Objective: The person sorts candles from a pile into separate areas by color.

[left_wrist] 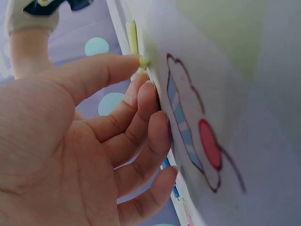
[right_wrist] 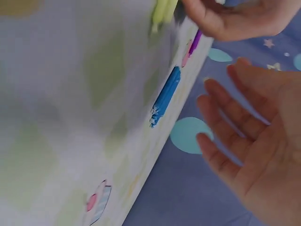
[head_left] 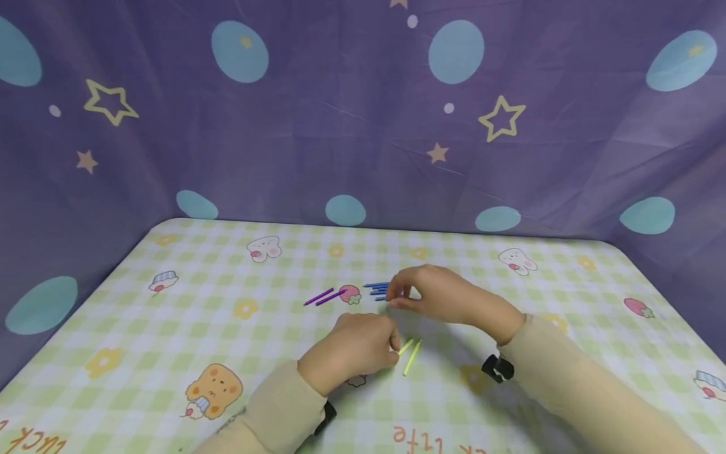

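My left hand (head_left: 363, 340) pinches the end of a thin yellow-green stick (left_wrist: 143, 61) between thumb and forefinger, low over the table. A second yellow-green stick (head_left: 412, 357) lies just right of it. Farther back, my right hand (head_left: 439, 293) hovers beside a small bundle of blue sticks (head_left: 377, 289) and partly covers it in the head view. In the right wrist view, the fingers of that hand are loosely bent, hold nothing, and stand apart from the blue sticks (right_wrist: 165, 96). Two purple sticks (head_left: 325, 297) lie to the left of the blue ones.
A table with a checked cloth (head_left: 272, 353), printed with animals, flowers and strawberries, spreads under both hands. Behind it and at its sides hangs a purple curtain (head_left: 317, 126) with stars and blue ovals. A black band (head_left: 498, 368) is on the right sleeve.
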{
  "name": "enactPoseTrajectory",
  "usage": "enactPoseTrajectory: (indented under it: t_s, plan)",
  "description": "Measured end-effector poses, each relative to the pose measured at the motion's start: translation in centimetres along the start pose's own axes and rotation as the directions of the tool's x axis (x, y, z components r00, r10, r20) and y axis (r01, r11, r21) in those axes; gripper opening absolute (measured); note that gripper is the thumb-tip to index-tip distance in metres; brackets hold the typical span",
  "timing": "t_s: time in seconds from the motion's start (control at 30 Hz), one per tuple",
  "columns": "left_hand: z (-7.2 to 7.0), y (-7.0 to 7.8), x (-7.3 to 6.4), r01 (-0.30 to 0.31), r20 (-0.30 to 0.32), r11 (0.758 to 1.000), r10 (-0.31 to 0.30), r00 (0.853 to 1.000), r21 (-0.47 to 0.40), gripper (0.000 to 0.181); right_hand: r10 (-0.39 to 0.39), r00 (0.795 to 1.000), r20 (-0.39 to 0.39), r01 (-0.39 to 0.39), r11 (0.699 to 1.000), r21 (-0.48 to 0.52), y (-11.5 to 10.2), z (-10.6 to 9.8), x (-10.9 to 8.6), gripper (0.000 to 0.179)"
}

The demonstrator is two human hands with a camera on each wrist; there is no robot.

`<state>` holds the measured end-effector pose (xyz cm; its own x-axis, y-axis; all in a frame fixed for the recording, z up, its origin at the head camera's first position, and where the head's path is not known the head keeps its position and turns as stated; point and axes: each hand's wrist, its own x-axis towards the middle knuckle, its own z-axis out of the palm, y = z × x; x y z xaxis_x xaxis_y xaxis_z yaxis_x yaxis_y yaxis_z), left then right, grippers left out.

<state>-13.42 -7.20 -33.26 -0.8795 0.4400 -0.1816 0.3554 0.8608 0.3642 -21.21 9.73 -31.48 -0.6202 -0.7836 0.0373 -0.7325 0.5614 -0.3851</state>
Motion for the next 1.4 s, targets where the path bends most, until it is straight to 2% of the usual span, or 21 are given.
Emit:
enactPoseTrajectory:
  t_s: [0.1, 0.2, 0.37, 0.5, 0.73, 0.83, 0.93, 1.17, 1.27, 1.4]
  plan:
    - [0.0, 0.0, -0.1, 0.000, -0.008, 1.000, 0.000, 1.000, -0.006, 0.006, 0.026, 0.999, 0.019, -0.026, 1.000, 0.001, -0.1, 0.0, -2.0, 0.002]
    - [-0.1, -0.1, -0.2, 0.010, -0.009, 1.000, -0.010, 1.000, -0.012, 0.007, 0.048, 0.995, 0.082, -0.052, 0.998, 0.042, -0.3, 0.1, -3.4, 0.003]
    - [-0.2, -0.5, -0.5, 0.028, -0.009, 1.000, -0.028, 1.000, -0.003, 0.007, 0.090, 0.981, 0.173, -0.112, 0.986, 0.122, -0.5, 0.7, -4.3, 0.009]
    - [-0.2, -0.5, -0.6, 0.031, -0.015, 1.000, -0.031, 0.999, -0.001, 0.006, 0.115, 0.974, 0.197, -0.136, 0.986, 0.095, -0.7, 1.4, -4.7, 0.018]
    - [-0.2, -0.3, -0.8, 0.013, -0.035, 1.000, -0.012, 0.999, 0.013, 0.010, 0.159, 0.971, 0.181, -0.157, 0.987, -0.027, -0.9, 1.3, -5.4, 0.025]
    - [-0.2, -0.1, -0.9, -0.002, -0.036, 1.000, 0.003, 0.999, 0.019, 0.011, 0.186, 0.969, 0.163, -0.181, 0.983, -0.045, 0.0, 0.7, -5.7, 0.022]
    - [-0.3, 0.0, -1.0, -0.008, -0.023, 1.000, 0.009, 1.000, 0.027, 0.010, 0.248, 0.961, 0.123, -0.244, 0.969, -0.049, 1.5, -0.1, -6.0, 0.017]
    - [-0.7, 0.2, -0.7, -0.032, -0.014, 0.994, 0.033, 0.999, 0.105, 0.008, 0.394, 0.918, 0.038, -0.393, 0.919, -0.035, 4.7, -1.0, -6.5, 0.005]
    - [-0.6, 0.3, -0.4, -0.065, -0.023, 0.987, 0.069, 0.997, 0.146, 0.008, 0.436, 0.900, 0.023, -0.435, 0.900, -0.029, 5.5, -1.0, -6.6, 0.005]
    - [-0.2, 0.3, -0.1, -0.108, -0.036, 0.976, 0.117, 0.992, 0.189, 0.016, 0.487, 0.873, 0.022, -0.486, 0.874, -0.022, 6.0, -1.0, -6.9, 0.009]
